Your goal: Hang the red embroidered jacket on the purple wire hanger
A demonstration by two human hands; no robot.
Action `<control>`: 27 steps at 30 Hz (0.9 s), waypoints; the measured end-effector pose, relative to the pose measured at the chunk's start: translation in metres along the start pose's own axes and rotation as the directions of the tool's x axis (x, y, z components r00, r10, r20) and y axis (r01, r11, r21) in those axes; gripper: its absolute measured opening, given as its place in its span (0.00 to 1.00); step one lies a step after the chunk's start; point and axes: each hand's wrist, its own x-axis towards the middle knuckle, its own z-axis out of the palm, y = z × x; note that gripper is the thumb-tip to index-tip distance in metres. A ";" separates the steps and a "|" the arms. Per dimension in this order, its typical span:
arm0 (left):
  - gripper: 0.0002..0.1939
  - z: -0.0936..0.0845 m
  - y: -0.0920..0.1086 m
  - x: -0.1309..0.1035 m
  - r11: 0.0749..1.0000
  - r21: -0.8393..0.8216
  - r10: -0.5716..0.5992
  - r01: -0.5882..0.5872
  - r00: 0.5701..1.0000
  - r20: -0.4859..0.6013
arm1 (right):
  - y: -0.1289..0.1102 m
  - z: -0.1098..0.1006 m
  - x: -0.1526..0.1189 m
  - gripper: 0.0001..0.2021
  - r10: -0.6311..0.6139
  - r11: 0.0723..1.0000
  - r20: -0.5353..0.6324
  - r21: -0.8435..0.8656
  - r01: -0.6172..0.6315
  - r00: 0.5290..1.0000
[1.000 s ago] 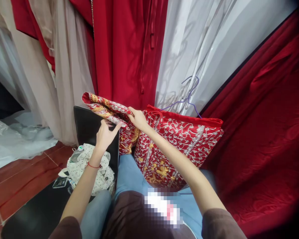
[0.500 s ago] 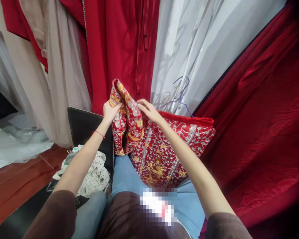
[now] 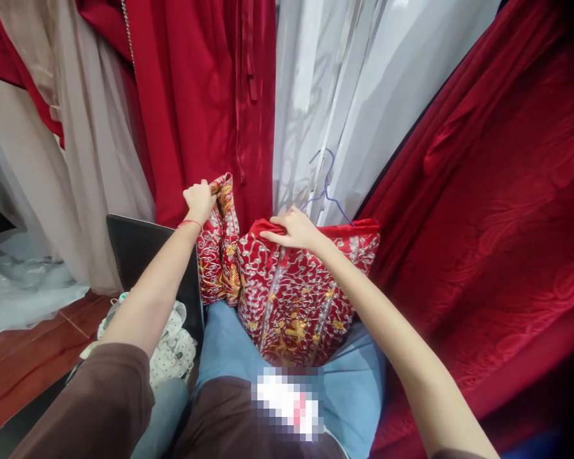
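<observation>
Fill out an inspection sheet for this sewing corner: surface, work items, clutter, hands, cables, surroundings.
Surface: the person's lap in blue jeans; red-brown tiled floor at left.
Work items: embroidered red garment with gold and silver patterning, resting on the lap; a purple hanger shows behind it.
Clutter: white dotted cloth on a black chair at left.
Hands: left hand grips a raised fold of the garment; right hand pinches its top edge.
Cables: nothing seen.
Surroundings: hanging red gown, white gowns, beige tulle, red velvet fabric at right.
</observation>
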 end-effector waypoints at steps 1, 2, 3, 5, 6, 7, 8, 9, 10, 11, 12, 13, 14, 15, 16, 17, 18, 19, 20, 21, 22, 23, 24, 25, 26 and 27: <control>0.23 0.000 0.006 -0.003 0.998 0.028 0.048 -0.048 0.999 0.010 | 0.001 -0.004 -0.005 0.28 -0.028 0.997 -0.018 0.073 0.029 0.999; 0.22 0.001 0.014 -0.006 0.994 0.050 0.092 -0.093 0.996 0.021 | 0.004 -0.008 -0.010 0.27 -0.051 0.987 -0.048 0.153 0.057 0.998; 0.20 0.002 0.023 -0.009 0.989 0.066 0.127 -0.129 0.991 0.035 | 0.008 -0.011 -0.014 0.26 -0.060 0.970 -0.096 0.229 0.081 0.994; 0.18 0.004 0.042 -0.012 0.980 0.097 0.167 -0.173 0.983 0.070 | 0.022 -0.013 -0.023 0.22 0.004 0.938 -0.249 0.337 0.082 0.969; 0.17 0.004 0.050 -0.012 0.976 0.111 0.176 -0.186 0.980 0.091 | 0.033 -0.013 -0.028 0.20 0.088 0.930 -0.339 0.365 0.045 0.937; 0.16 0.005 0.057 -0.010 0.973 0.124 0.184 -0.197 0.977 0.113 | 0.045 -0.011 -0.034 0.19 0.194 0.923 -0.423 0.384 -0.019 0.885; 0.16 0.005 0.063 -0.008 0.968 0.137 0.191 -0.208 0.973 0.130 | 0.060 -0.009 -0.040 0.19 0.301 0.912 -0.486 0.399 -0.098 0.821; 0.16 0.004 0.068 -0.004 0.963 0.152 0.202 -0.223 0.969 0.145 | 0.075 -0.006 -0.047 0.18 0.397 0.892 -0.518 0.413 -0.186 0.757; 0.16 0.003 0.071 0.000 0.954 0.163 0.224 -0.250 0.961 0.164 | 0.091 -0.003 -0.053 0.18 0.475 0.865 -0.515 0.424 -0.270 0.713; 0.17 0.002 0.073 0.003 0.941 0.163 0.264 -0.297 0.945 0.195 | 0.106 -0.001 -0.059 0.18 0.540 0.832 -0.478 0.424 -0.357 0.692; 0.18 0.000 0.074 0.006 0.921 0.142 0.323 -0.364 0.913 0.249 | 0.120 0.001 -0.065 0.18 0.606 0.789 -0.409 0.415 -0.452 0.682; 0.19 -0.003 0.075 0.008 0.890 0.097 0.396 -0.445 0.862 0.317 | 0.131 0.002 -0.069 0.18 0.665 0.740 -0.314 0.397 -0.542 0.677; 0.21 -0.005 0.077 0.008 0.850 0.030 0.477 -0.527 0.791 0.384 | 0.140 0.001 -0.072 0.19 0.714 0.687 -0.195 0.377 -0.621 0.672; 0.21 -0.008 0.079 0.007 0.801 -0.048 0.554 -0.596 0.709 0.436 | 0.147 -0.002 -0.074 0.19 0.745 0.634 -0.052 0.363 -0.683 0.665; 0.21 -0.011 0.081 0.005 0.755 -0.117 0.614 -0.645 0.634 0.469 | 0.150 -0.007 -0.075 0.20 0.750 0.585 0.101 0.359 -0.727 0.653; 0.21 -0.013 0.085 0.001 0.719 -0.165 0.654 -0.675 0.578 0.488 | 0.152 -0.013 -0.074 0.21 0.727 0.537 0.255 0.366 -0.760 0.637; 0.22 -0.015 0.090 -0.003 0.696 -0.196 0.678 -0.691 0.541 0.498 | 0.151 -0.021 -0.073 0.22 0.683 0.490 0.393 0.378 -0.786 0.615; 0.24 -0.017 0.095 -0.008 0.682 -0.220 0.692 -0.697 0.519 0.502 | 0.149 -0.029 -0.072 0.23 0.628 0.445 0.506 0.390 -0.806 0.592; 0.26 -0.018 0.102 -0.012 0.680 -0.244 0.699 -0.692 0.510 0.501 | 0.146 -0.037 -0.071 0.24 0.569 0.412 0.588 0.401 -0.818 0.574; 0.28 -0.019 0.109 -0.016 0.684 -0.271 0.703 -0.677 0.514 0.492 | 0.141 -0.044 -0.070 0.24 0.519 0.395 0.639 0.410 -0.822 0.568; 0.29 -0.019 0.116 -0.020 0.695 -0.301 0.704 -0.653 0.533 0.470 | 0.136 -0.049 -0.068 0.24 0.478 0.399 0.662 0.423 -0.814 0.578; 0.30 -0.019 0.124 -0.022 0.709 -0.332 0.700 -0.623 0.564 0.438 | 0.131 -0.053 -0.066 0.25 0.445 0.418 0.666 0.437 -0.796 0.599; 0.30 -0.020 0.133 -0.024 0.722 -0.360 0.691 -0.591 0.601 0.402 | 0.126 -0.054 -0.064 0.25 0.420 0.446 0.655 0.453 -0.772 0.628; 0.29 -0.019 0.141 -0.026 0.734 -0.384 0.678 -0.560 0.634 0.371 | 0.121 -0.053 -0.060 0.25 0.400 0.475 0.641 0.466 -0.746 0.655; 0.28 -0.019 0.149 -0.027 0.741 -0.408 0.667 -0.534 0.658 0.349 | 0.117 -0.050 -0.056 0.26 0.387 0.500 0.626 0.474 -0.725 0.677; 0.27 -0.019 0.157 -0.027 0.744 -0.430 0.657 -0.511 0.674 0.336 | 0.113 -0.046 -0.052 0.27 0.380 0.513 0.618 0.478 -0.713 0.688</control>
